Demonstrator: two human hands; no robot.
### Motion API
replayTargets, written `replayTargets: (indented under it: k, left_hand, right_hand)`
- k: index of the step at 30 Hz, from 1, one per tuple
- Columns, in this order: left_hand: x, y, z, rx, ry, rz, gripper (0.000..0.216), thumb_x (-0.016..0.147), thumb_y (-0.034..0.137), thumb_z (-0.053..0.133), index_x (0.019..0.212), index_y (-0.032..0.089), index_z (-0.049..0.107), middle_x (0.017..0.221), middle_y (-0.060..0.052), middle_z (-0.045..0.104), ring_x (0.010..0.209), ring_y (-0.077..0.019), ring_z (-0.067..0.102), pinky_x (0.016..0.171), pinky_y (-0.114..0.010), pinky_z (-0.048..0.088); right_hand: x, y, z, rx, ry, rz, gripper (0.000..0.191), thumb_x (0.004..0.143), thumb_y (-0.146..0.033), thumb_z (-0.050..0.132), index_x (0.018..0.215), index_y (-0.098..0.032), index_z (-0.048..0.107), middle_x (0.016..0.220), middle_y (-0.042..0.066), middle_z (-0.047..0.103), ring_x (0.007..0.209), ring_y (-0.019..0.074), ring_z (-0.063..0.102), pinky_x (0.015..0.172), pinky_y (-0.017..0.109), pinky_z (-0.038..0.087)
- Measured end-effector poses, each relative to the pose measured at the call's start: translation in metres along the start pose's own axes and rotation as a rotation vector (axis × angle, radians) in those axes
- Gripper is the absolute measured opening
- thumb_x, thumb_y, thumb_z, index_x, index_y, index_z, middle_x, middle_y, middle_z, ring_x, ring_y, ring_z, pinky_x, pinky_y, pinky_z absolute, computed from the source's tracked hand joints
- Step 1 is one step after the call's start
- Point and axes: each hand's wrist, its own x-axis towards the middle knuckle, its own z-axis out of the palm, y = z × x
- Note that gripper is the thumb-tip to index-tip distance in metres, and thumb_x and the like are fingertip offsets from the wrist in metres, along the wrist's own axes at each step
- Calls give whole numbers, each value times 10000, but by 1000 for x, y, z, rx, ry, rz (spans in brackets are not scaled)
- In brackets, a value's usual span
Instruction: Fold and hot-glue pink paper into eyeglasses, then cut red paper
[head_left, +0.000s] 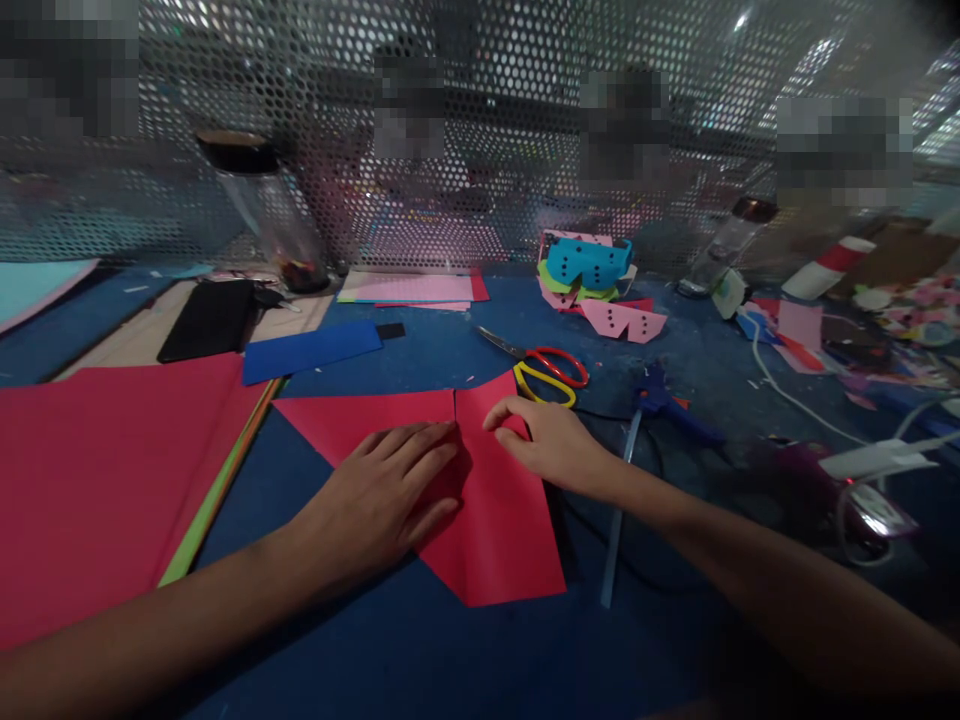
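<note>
A folded sheet of red paper [487,520] lies on the blue table [450,350] in front of me. My left hand [382,495] lies flat on its left half, fingers stretched out toward the centre crease. On the right flap, my right hand [544,440] has its fingers curled and pressing at the upper edge of the fold. Two pairs of scissors, one red-handled [559,365] and one yellow-handled [544,385], lie just beyond my right hand.
A stack of red sheets [105,480] fills the left. A blue paper strip [311,350], a black case [206,320], pink sheets [416,288], cut paper shapes [592,275], a blue glue gun [667,400], cables and two jars [274,210] stand before a perforated metal screen [487,120].
</note>
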Motion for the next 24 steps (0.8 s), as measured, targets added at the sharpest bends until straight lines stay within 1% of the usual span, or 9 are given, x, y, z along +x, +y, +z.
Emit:
replayTargets:
  k: [2, 6, 14, 17, 20, 24]
  left_hand:
    - [0, 0, 0, -1, -7, 4, 450, 1019, 459, 500, 1392, 212, 546, 1528, -97, 527, 1338, -296, 524, 1069, -477, 459]
    - [0, 0, 0, 5, -10, 8, 464, 1024, 470, 484, 1405, 211, 537, 1535, -104, 519, 1348, -303, 517, 1077, -486, 455]
    - [-3, -3, 2, -4, 17, 18, 482, 1011, 479, 512, 1418, 223, 534, 1546, -100, 509, 1350, -296, 524, 1077, -472, 470]
    - [-4, -3, 0, -11, 42, 34, 490, 1001, 432, 542, 1437, 211, 516, 1535, -110, 524, 1340, -292, 539, 1073, -462, 480]
    - [-4, -2, -1, -9, 68, 53, 450, 1007, 389, 540, 1409, 184, 536, 1486, -117, 577, 1316, -294, 563, 1048, -459, 501]
    - [-3, -2, -1, 7, 66, 67, 437, 1017, 397, 526, 1387, 166, 554, 1456, -118, 605, 1308, -306, 564, 1036, -476, 506]
  right_hand:
    - [0, 0, 0, -10, -19, -2, 227, 898, -214, 549, 1054, -277, 702, 740, -40, 700, 643, 132, 590, 640, 267, 341]
    - [0, -2, -1, -18, -29, -34, 231, 884, -186, 542, 1032, -263, 701, 827, -30, 728, 659, 121, 591, 654, 264, 343]
    - [0, -3, -3, -5, -39, -12, 212, 889, -196, 538, 1012, -252, 702, 709, -41, 668, 568, 103, 526, 613, 260, 320]
    - [0, -1, -2, 19, -31, -8, 213, 894, -206, 534, 1017, -255, 701, 689, -46, 663, 563, 106, 527, 613, 261, 327]
    - [0, -1, -2, 35, -20, -19, 207, 885, -213, 552, 1018, -258, 704, 775, -36, 709, 607, 114, 562, 625, 263, 343]
    - [-1, -3, -4, 50, -3, -32, 172, 898, -274, 590, 1016, -251, 714, 919, -12, 753, 726, 137, 627, 695, 270, 384]
